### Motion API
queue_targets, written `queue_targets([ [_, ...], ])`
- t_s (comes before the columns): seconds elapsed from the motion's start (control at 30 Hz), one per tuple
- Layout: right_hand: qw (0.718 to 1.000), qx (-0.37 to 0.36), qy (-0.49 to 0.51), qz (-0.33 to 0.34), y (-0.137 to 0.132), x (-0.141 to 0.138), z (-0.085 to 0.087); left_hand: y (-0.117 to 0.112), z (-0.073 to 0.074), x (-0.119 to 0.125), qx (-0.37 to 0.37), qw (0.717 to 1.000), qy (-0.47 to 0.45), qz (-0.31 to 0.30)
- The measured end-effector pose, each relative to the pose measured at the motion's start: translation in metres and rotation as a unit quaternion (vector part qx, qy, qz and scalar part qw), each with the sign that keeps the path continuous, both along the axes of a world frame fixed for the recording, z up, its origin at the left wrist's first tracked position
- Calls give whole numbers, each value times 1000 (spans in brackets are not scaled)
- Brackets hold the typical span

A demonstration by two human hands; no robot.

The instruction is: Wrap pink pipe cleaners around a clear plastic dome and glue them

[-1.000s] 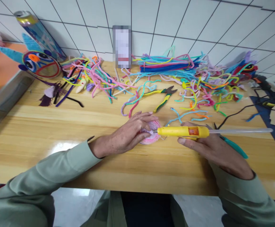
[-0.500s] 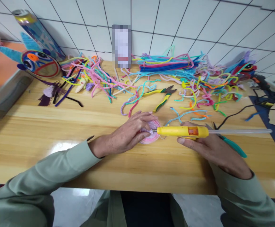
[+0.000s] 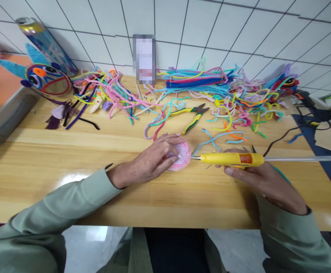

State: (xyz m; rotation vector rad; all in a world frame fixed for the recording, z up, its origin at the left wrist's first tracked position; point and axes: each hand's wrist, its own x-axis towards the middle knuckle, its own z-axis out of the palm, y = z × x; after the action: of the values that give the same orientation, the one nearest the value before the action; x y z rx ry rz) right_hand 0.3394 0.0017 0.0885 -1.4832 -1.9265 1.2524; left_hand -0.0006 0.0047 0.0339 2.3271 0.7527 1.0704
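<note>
A round pink and lilac disc, coiled from pipe cleaner, lies on the wooden table. My left hand grips its left side with bent fingers and thumb, covering part of it. My right hand is closed around a yellow hot glue gun. A long clear glue stick sticks out of its back end. The gun's metal nozzle points left, close to the disc's right edge. Pale blue pipe cleaner pieces lie just beyond the nozzle.
Pliers with yellow-green handles lie beyond the disc. Heaps of coloured pipe cleaners and a bundle line the tiled wall, where a phone leans. A blue-eared figure and a can stand left. A black cable runs right.
My right hand has drawn the glue gun to the right, so its nozzle has left the disc's middle. My left hand stays on the disc, whose coils show more now.
</note>
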Motion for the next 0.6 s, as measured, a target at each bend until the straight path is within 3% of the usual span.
queue_targets([
  [0.1,997,-30,24,-68,-13,18,-1,-2,1,-1,10,1000,0,6],
  [0.23,977,27,57,-205,-23,60,-7,-6,-1,-2,5,999,-2,34],
  [0.3,958,75,79,-266,-20,91,-11,-6,-4,-3,7,998,6,59],
  [0.4,903,142,72,-399,-9,141,-19,-2,-12,-4,26,997,-16,74],
  [0.5,871,167,42,-459,4,175,-36,0,-16,-5,39,996,-25,77],
  [0.6,862,162,6,-481,17,191,-57,0,-18,-5,40,995,-26,84],
])
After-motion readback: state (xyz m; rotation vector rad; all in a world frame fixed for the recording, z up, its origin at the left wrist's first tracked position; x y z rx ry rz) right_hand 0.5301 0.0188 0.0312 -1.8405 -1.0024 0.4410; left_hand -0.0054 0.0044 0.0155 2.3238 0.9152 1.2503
